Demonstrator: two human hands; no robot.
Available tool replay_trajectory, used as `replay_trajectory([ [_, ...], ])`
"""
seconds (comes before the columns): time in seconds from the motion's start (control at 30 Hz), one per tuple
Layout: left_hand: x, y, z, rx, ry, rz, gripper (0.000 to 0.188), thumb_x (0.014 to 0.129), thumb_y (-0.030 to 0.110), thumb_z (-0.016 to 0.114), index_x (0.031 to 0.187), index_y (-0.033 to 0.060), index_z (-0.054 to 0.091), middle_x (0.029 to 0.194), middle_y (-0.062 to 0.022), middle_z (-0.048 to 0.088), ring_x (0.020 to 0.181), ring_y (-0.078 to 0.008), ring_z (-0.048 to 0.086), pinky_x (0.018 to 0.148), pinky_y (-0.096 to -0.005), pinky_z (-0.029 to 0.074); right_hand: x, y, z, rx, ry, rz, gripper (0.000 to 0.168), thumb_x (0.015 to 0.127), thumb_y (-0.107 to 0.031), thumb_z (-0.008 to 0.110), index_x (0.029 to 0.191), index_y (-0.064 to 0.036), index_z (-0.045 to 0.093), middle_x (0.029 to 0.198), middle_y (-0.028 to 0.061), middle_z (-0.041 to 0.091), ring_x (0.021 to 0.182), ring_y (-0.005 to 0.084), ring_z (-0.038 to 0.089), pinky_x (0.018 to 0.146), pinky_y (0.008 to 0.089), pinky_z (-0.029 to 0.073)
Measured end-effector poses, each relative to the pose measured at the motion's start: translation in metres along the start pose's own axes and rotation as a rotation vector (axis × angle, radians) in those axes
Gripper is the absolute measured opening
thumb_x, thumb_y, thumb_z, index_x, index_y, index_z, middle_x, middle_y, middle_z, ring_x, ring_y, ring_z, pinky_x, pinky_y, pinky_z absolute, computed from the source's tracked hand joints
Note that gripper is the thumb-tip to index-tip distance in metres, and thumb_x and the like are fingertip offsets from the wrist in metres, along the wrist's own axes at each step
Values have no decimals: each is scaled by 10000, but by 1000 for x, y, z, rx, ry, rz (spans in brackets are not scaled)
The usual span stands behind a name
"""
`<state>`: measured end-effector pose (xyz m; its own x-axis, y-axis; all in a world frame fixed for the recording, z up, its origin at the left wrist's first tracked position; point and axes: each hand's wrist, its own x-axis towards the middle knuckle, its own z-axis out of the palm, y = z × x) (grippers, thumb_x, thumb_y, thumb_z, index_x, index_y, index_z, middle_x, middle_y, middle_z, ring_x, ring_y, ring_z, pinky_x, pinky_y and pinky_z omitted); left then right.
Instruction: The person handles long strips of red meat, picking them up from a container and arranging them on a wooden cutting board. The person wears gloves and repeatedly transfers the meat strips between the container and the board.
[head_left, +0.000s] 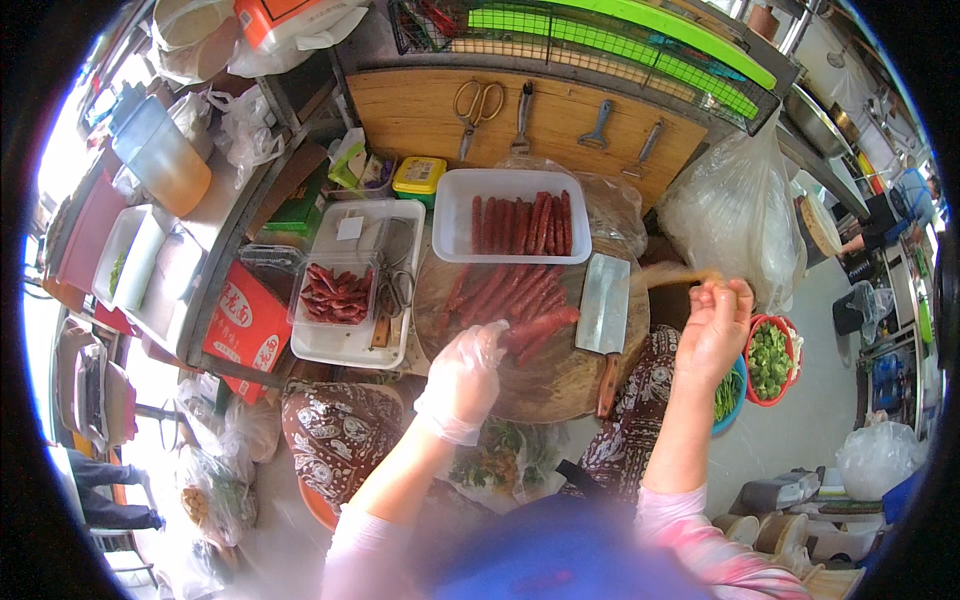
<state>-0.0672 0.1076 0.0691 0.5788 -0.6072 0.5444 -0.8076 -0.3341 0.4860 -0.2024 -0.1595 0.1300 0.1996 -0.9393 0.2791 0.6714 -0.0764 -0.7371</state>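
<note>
My left hand, in a clear plastic glove, grips a red sausage over the round wooden chopping board. Several more sausages lie on the board behind it. My right hand, ungloved, is raised right of the board and pinches a thin, blurred tan strand. Between the hands rests a cleaver, its wooden handle towards me. A white plastic tray of sausages stands at the board's far side. Left of the board, a clear box holds sausage pieces on a white tray.
Scissors and peelers hang on a wooden panel at the back. A large plastic bag hangs at right, above a red basket of green vegetables. A yellow-lidded tub stands behind. Another person is at the far right.
</note>
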Motion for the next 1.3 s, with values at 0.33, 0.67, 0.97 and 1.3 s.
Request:
replay_trajectory([
  [0.33, 3, -32, -38, -123, 137, -351, 216, 984, 69, 607, 1178, -27, 600, 1000, -279, 666, 952, -485, 640, 835, -485, 529, -44, -21, -3, -457, -470, 271, 151, 995, -26, 659, 1128, -32, 586, 966, 83, 704, 864, 143, 680, 759, 271, 541],
  [0.67, 2, -38, -40, -182, 180, -384, 170, 971, 49, 612, 1134, 2, 594, 941, -256, 648, 891, -475, 622, 776, -494, 501, -183, 23, -36, -746, -1180, 790, 136, 964, -31, 701, 1088, -5, 652, 946, 94, 769, 877, 149, 729, 777, 294, 562],
  [0.97, 0, -43, -42, -155, 164, -426, 202, 974, 86, 622, 1163, 14, 608, 960, -260, 665, 906, -483, 627, 777, -506, 506, -228, 94, -98, -1189, -1788, 548, 316, 950, -394, 653, 1098, -127, 734, 883, 196, 729, 835, 425, 691, 746, 512, 548],
  [1.3, -11, -58, 0, 62, -36, -451, 242, 960, 137, 657, 1143, -11, 602, 946, -288, 682, 900, -484, 659, 775, -539, 528, -208, 115, -103, -1098, -1891, 745, 303, 971, -309, 607, 1210, -160, 718, 1113, 147, 746, 1002, 375, 705, 870, 477, 552],
])
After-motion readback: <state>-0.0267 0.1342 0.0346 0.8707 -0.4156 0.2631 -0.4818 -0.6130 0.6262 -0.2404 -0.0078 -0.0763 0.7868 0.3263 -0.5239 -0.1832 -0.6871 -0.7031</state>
